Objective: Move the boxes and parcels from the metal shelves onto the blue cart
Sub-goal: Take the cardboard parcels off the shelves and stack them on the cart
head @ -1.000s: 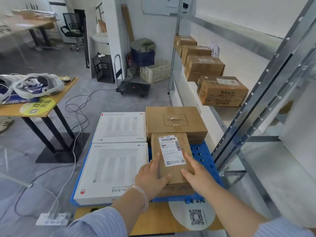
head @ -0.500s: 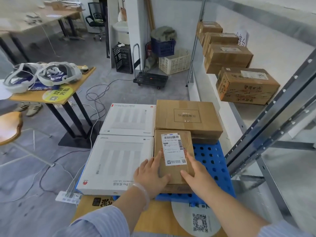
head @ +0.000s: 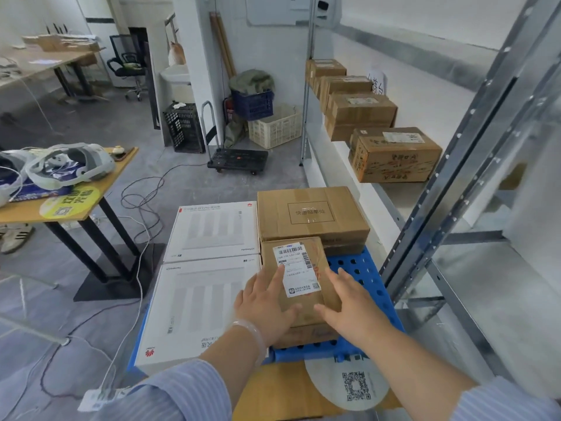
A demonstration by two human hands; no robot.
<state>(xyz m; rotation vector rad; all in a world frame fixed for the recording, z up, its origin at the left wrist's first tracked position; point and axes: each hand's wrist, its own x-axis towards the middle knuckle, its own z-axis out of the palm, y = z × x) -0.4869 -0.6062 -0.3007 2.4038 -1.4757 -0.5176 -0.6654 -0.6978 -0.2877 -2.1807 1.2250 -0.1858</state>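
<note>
Both hands on a small brown cardboard parcel with a white shipping label (head: 299,278), sitting on the blue perforated plastic cart (head: 361,268).

Left hand (head: 267,305) lies flat on the parcel's left side, fingers spread, nothing pinched. Right hand (head: 349,302) is at its right edge, fingers extended and loosely apart; contact unclear. Parcel rests on another brown box, just in front of a larger brown carton (head: 312,214). Two flat white boxes (head: 200,302) fill the cart's left half. Four brown cartons (head: 394,153) sit on the metal shelf (head: 391,199) at right.
</note>
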